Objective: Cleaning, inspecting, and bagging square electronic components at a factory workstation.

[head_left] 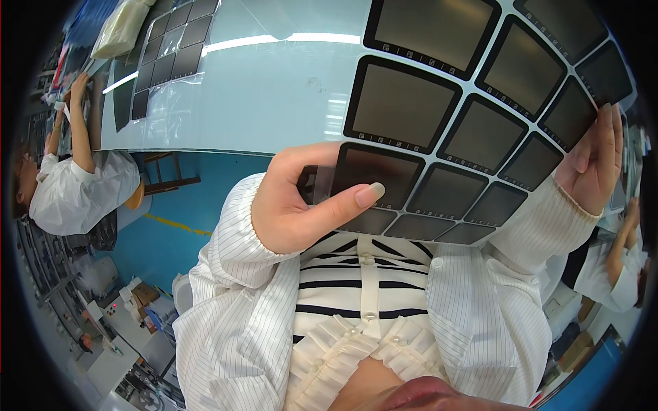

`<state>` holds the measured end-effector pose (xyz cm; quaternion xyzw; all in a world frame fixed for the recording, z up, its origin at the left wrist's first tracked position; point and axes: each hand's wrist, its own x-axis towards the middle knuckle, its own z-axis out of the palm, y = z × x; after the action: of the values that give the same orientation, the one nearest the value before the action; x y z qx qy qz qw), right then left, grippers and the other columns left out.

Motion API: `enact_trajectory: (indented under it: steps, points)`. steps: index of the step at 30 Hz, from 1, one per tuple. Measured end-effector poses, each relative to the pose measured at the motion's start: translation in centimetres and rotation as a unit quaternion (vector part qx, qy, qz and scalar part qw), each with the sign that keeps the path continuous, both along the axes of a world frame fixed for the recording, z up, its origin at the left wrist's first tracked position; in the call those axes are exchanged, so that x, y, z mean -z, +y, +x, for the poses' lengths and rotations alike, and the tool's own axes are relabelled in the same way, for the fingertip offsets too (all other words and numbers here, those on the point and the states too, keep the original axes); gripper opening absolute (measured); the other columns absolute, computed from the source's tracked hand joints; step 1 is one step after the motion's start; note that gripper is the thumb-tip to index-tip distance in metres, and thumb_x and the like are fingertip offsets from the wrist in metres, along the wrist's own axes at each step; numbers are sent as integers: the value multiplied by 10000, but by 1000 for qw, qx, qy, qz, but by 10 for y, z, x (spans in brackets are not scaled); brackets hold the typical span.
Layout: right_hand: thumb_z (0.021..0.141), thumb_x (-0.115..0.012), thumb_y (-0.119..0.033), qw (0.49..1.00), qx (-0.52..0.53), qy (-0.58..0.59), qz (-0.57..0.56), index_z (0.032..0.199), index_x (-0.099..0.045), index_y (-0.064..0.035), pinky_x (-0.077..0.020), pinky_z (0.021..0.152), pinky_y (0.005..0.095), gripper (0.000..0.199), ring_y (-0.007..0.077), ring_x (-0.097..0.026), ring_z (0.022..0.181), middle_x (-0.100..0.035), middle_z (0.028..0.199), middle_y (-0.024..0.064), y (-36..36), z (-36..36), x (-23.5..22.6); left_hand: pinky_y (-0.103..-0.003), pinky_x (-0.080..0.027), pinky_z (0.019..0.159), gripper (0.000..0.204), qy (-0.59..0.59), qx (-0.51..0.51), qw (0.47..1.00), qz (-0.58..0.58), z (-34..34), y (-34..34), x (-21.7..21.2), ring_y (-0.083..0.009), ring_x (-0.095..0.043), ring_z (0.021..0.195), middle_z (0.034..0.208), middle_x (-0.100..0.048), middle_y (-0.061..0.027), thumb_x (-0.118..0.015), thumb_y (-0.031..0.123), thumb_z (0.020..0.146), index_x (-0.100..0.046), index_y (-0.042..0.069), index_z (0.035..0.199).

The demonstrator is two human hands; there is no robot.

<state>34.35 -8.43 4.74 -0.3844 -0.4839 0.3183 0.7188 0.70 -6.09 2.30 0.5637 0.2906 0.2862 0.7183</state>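
Observation:
A clear sheet of dark, rounded-corner rectangular panels (482, 133), set in rows with small pale marks along their lower edges, is tilted up in front of my chest. My left hand (298, 205) grips its left edge, the thumb lying across a lower panel and the fingers hidden behind. At the opposite edge, my right hand (598, 164) holds the sheet with fingertips on the rim; part of that hand is behind the sheet. A second sheet of similar dark panels (163, 67) lies on the pale table (274, 103), to the left of the held one.
Beyond the second sheet sits a yellowish plastic-wrapped stack (118, 31). A person in white (89, 192) works at the table's left end, beside a wooden stool (164, 175). Another person in white (617, 270) is at the far right. The table's near edge runs before me.

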Motion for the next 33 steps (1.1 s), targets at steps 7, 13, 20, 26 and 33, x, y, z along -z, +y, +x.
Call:
enact_trajectory:
  steps: [7,13,20,26,33]
  points:
    - [953,-516,-83,999,19,-23,-14,1201,-597,17,-451,534,124,280,52,-451,418,-668,1096,173,-1,0,0,-235,-478,660,190,-14,31,999,27,1,-3,7,-110,-600,733,864,-677,-101,-631,36,852,-638,-53,1019]
    - [953,-515,-87,998,35,-36,-31,1203,-591,20,-490,609,134,283,42,-439,416,-672,1082,174,-2,0,3,-245,-482,662,205,-11,61,997,35,0,-3,8,-119,-600,728,870,-677,-104,-634,40,847,-631,-49,1031]
    - [949,-519,-71,998,32,-44,-42,1214,-578,25,-478,574,123,288,38,-447,415,-670,1089,171,1,-2,4,-286,-496,740,283,-26,95,990,102,-2,1,14,-157,-619,815,944,-671,-119,-646,71,849,-604,-48,1102]
    - [946,-517,-54,996,18,-60,-57,1227,-566,27,-355,430,97,297,28,-443,413,-662,1114,163,-3,0,3,-306,-498,776,366,-107,38,992,47,2,3,9,-197,-634,852,980,-664,-140,-701,144,833,-596,-48,1127]
    - [925,-528,-17,993,53,-26,-98,1214,-563,56,-298,418,96,301,17,-411,420,-659,1113,164,-9,0,5,-285,-477,674,206,2,9,985,175,14,-2,1,-178,-614,715,835,-674,-109,-699,125,836,-660,-16,981]
